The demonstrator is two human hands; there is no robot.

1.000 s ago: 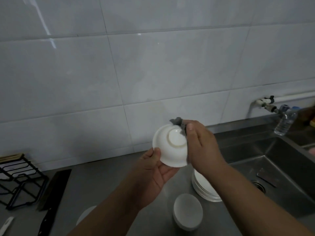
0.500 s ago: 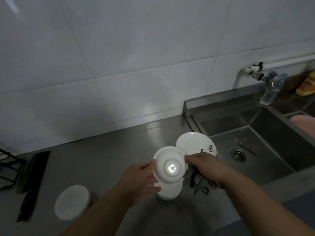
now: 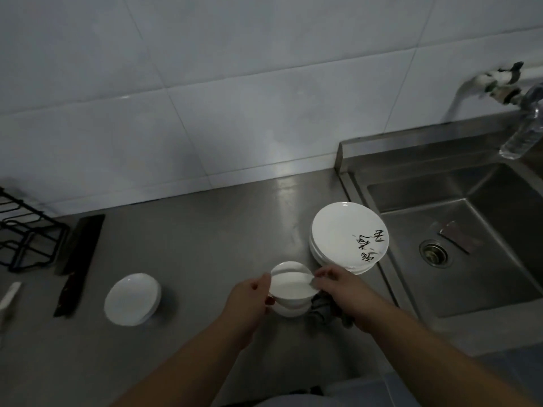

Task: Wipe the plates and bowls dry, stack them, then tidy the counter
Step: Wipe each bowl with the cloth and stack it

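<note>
A small white bowl is held by its rim between the left hand and the right hand, apparently set on another white bowl on the steel counter. A dark cloth is bunched under the right hand. A stack of white plates, the top one marked with black characters, is seen just behind, beside the sink. A stack of small dishes and a cleaver lie to the left.
</note>
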